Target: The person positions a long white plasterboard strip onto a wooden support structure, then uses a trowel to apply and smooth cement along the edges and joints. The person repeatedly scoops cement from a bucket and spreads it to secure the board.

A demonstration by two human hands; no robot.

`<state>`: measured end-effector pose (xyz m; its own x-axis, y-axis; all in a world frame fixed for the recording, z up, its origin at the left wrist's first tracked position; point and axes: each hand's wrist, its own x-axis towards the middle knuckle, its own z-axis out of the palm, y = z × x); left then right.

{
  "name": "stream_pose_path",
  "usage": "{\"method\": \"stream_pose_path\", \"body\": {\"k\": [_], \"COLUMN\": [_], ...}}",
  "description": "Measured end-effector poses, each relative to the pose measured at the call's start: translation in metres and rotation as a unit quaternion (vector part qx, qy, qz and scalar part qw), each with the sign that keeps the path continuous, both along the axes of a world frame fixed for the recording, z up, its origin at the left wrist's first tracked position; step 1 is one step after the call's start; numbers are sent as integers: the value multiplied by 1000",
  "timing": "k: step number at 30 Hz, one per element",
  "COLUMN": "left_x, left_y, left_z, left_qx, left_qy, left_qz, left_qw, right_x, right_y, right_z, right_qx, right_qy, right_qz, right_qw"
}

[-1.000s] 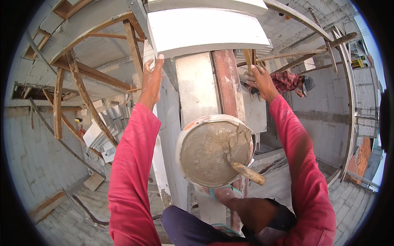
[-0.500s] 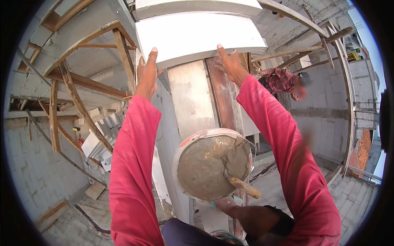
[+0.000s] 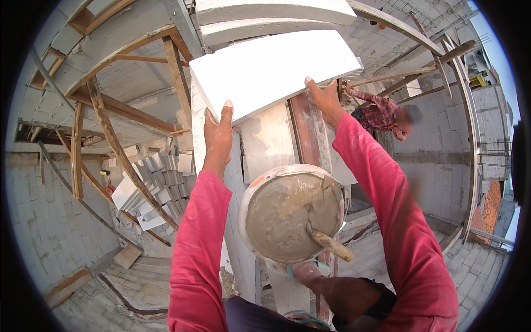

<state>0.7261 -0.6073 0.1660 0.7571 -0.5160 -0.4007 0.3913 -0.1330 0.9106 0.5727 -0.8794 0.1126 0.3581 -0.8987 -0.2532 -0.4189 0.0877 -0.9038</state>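
A white lightweight block (image 3: 271, 72) lies tilted across the top middle, its left end pulled toward me and away from the white blocks (image 3: 276, 11) behind it. My left hand (image 3: 217, 127) grips its near left corner, thumb on the face. My right hand (image 3: 323, 97) holds the near edge further right. Below, between my forearms, a round bucket (image 3: 243, 213) of wet grey mortar (image 3: 276, 207) has a wooden-handled tool (image 3: 332, 243) stuck in it. A pale board (image 3: 265, 138) and a reddish-brown beam (image 3: 304, 127) run under the block toward the bucket.
A person in a red plaid shirt (image 3: 381, 113) works below at right. Timber frames (image 3: 121, 149) surround me on both sides. A pile of white blocks (image 3: 160, 185) lies below at left. My bent leg and foot (image 3: 307, 276) are beside the bucket, high above the block walls and floor.
Both hands have moved onto the near block and gripped it. The block has shifted toward me, its left end lower and closer, opening a gap from the blocks behind.
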Motion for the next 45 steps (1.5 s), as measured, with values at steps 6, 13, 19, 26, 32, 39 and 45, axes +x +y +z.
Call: {"method": "stream_pose_path", "body": {"k": [6,13,19,26,32,39,45], "left_x": [-35,-56,-54,-15,1,8,25], "left_y": [65,150,154,144,127,124,100], "left_z": [7,-6,17,71,96,87,95], "left_qx": [-14,5,30,72,138,349,390], "left_qy": [-10,61,85,133,44,-427,-655], "left_qz": [18,42,41,-20,-8,-15,-199], "left_qw": [1000,997,995,988,989,834,616], "right_x": [-66,-110,-87,-48,-26,-33,-18], "right_y": [-38,-48,-13,-50,-50,-37,-38], "right_z": [-28,-58,22,78,88,107,128], "right_qx": [-3,125,92,-30,-281,-400,-345], "right_qy": [-6,-129,-177,-64,237,199,304], "right_qz": [-75,-111,-143,-92,-54,180,190], "right_qw": [997,977,970,993,929,876,867]}}
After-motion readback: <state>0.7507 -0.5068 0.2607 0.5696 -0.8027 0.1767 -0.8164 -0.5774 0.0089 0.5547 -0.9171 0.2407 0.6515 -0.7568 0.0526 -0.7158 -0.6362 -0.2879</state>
